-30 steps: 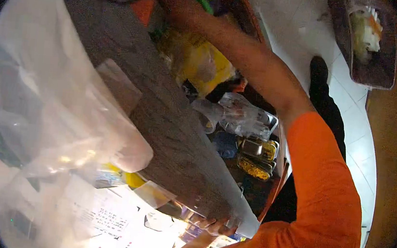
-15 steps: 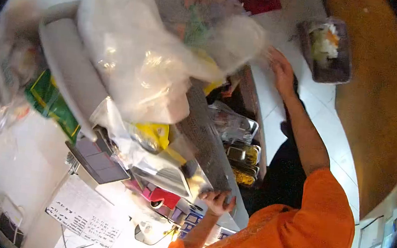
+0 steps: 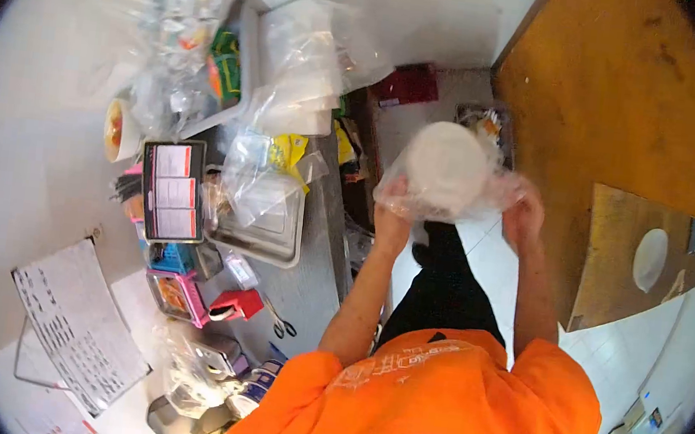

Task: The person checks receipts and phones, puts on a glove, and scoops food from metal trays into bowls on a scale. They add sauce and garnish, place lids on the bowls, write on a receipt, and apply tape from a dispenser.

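“Clear plastic (image 3: 489, 196): where is the white round object (image 3: 450, 164) showing?”
“I'm seeing it between my right hand (image 3: 525, 219), pinching the plastic, and my left hand (image 3: 393, 212); blur is hiding its grip, I cannot tell.”

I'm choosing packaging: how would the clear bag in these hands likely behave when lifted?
The clear bag likely flops: its film is crumpled. Looking thin, it may tear. The pale round thing at its middle could add weight.

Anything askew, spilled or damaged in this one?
Nothing looks spilled. Clear plastic sprawls untidily across the metal tray, covering part of it. The white round item between the left hand and right hand is too blurred to check for damage.
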